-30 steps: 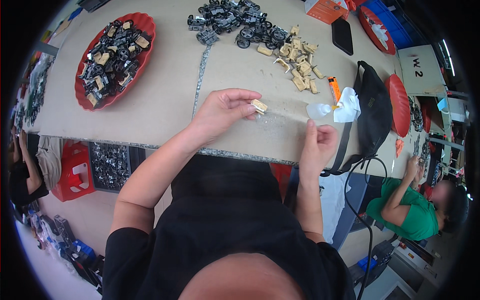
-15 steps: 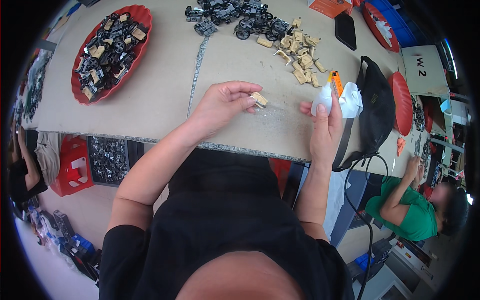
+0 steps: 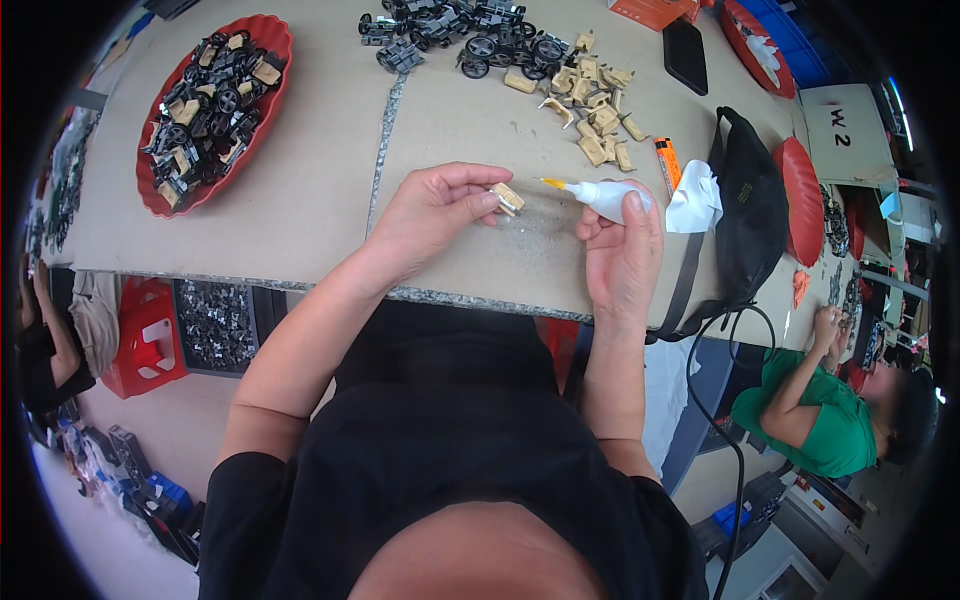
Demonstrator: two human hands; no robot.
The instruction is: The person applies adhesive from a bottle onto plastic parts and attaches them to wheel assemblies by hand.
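My left hand (image 3: pixel 430 215) pinches a small tan plastic part (image 3: pixel 507 199) between thumb and fingertips, above the near part of the table. In my right hand (image 3: pixel 622 245) lies a white squeeze bottle (image 3: pixel 606 197), tipped on its side. Its yellow nozzle (image 3: pixel 553 184) points left at the tan part, a short gap away from it. Beyond the hands is a loose pile of similar tan parts (image 3: pixel 597 110). Next to that pile sits a heap of dark wheeled toy chassis (image 3: pixel 490 40).
A red scalloped tray (image 3: pixel 284 75) at the left holds chassis with tan parts. To the right lie an orange box-like item (image 3: pixel 668 160), crumpled white tissue (image 3: pixel 694 198), a black bag (image 3: pixel 750 205) and a phone (image 3: pixel 685 58). A person in green (image 3: pixel 825 415) works at far right.
My right hand has moved left and tilted the bottle from upright to nearly level, its nozzle now facing the tan part. My left hand has shifted slightly left.
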